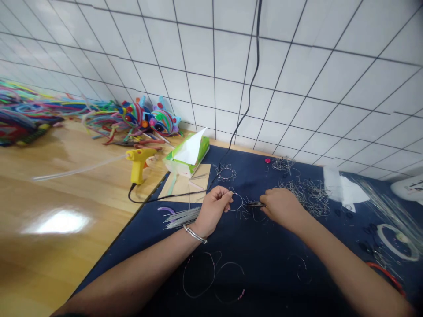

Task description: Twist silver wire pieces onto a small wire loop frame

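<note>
Head view. Wire ring [242, 201], thin, one: between the two hands, over a navy mat [264, 264] laid on a wooden tabletop [89, 193]. Left hand [214, 209], silver bangle [195, 234] at the wrist: grip pinching the ring's left edge, thumb against forefinger. Right hand [282, 206]: grip closed around pliers [255, 204], their tip at the ring's right side; whether they bite wire cannot be told. Beyond the ring: flower-shaped wire piece [226, 178], one; farther off, green tissue pack [202, 151], a white sheet standing out of it. Left of the ring: bundle of straight wires [181, 219]; well apart, yellow glue gun [136, 167]. Right of the ring: tangled wire heap [310, 196]. Nearer the wearer than the ring: curved wire with pink beads [242, 294].
</note>
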A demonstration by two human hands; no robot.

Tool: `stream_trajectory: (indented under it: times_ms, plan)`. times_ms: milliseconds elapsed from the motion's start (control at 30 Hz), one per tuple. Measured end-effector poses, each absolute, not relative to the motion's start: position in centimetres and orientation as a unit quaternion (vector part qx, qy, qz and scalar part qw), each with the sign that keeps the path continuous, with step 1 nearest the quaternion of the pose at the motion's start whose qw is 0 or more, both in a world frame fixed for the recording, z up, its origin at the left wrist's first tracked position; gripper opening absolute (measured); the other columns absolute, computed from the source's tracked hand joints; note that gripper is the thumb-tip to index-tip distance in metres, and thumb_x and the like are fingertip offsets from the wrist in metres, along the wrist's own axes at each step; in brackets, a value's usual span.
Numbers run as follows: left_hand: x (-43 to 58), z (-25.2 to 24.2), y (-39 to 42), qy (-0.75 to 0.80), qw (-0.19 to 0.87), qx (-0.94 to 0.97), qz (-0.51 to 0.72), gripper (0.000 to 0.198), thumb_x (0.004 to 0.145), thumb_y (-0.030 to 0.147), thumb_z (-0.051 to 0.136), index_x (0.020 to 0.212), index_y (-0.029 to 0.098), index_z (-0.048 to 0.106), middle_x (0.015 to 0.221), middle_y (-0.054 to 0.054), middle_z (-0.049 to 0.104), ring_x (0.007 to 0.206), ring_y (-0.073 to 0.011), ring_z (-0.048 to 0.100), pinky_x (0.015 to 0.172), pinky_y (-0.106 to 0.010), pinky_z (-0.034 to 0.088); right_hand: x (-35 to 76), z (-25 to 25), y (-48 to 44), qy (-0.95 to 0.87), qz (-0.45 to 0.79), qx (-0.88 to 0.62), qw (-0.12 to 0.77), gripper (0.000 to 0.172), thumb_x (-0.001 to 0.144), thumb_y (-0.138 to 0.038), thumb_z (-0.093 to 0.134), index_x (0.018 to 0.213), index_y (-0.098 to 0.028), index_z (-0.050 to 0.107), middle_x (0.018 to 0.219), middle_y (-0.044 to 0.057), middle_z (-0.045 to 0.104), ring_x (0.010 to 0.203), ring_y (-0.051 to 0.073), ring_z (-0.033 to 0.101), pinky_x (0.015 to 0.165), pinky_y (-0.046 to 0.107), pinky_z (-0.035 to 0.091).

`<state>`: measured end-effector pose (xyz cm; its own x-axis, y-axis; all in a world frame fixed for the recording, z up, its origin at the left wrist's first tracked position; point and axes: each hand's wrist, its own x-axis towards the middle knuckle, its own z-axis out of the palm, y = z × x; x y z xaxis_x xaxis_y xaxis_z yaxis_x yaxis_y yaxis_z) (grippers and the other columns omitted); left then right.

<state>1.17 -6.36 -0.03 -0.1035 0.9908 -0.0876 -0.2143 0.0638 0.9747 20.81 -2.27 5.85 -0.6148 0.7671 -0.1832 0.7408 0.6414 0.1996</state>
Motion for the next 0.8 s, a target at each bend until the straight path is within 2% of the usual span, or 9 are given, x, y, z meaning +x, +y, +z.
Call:
stream_trajectory:
  times_ms: [200,400,533,633,800]
  plan:
    - [1.1,-0.2,-6.3,0.496,0.541,0.389,0.557,0.02,0.074,0.034,0.055,0.072,0.015,0.051,0.063,0.001,0.056,0.046,-0.0053,0.045,0.046,-0.018,0.035,20.0,6.1,-1.5,0.895,0.049,0.414,0.158,0.014,0.073,-0.029,0.055,0.077,-0.019,0.064,0.073,0.007,0.061,0.073,0.02,0.057,0.062,0.029,0.036]
    - [1.2,-0.1,-6.3,0.498,0.54,0.393,0.553,0.019,0.074,0.033,0.055,0.072,0.015,0.051,0.063,0.001,0.056,0.046,-0.0051,0.045,0.046,-0.018,0.035,19.4,6.1,-2.5,0.9,0.079,0.406,0.136,0.01,0.074,-0.019,0.054,0.073,-0.019,0.063,0.069,0.007,0.06,0.068,0.019,0.056,0.061,0.03,0.035]
    - [1.1,-0.2,-6.3,0.496,0.538,0.402,0.55,0.019,0.075,0.033,0.054,0.072,0.015,0.051,0.063,0.001,0.055,0.047,-0.0053,0.045,0.047,-0.018,0.035,19.9,5.7,-3.1,0.893,0.068,0.426,0.131,0.009,0.075,-0.023,0.054,0.075,-0.019,0.062,0.069,0.006,0.06,0.066,0.019,0.055,0.057,0.027,0.033]
    - [1.1,-0.2,-6.3,0.499,0.533,0.417,0.542,0.02,0.076,0.034,0.053,0.073,0.015,0.051,0.064,0.001,0.055,0.048,-0.0057,0.045,0.047,-0.018,0.035,20.7,5.7,-3.4,0.885,0.052,0.452,0.103,0.013,0.077,-0.031,0.052,0.075,-0.02,0.06,0.071,0.004,0.06,0.067,0.017,0.054,0.055,0.025,0.03]
    - [1.4,-0.1,-6.6,0.504,0.527,0.438,0.526,0.02,0.077,0.035,0.052,0.073,0.015,0.051,0.063,0.001,0.055,0.048,-0.006,0.045,0.048,-0.018,0.036,21.5,5.4,-4.3,0.853,0.067,0.517,0.002,0.02,0.082,-0.037,0.045,0.074,-0.021,0.055,0.07,0.001,0.057,0.066,0.013,0.051,0.052,0.023,0.026]
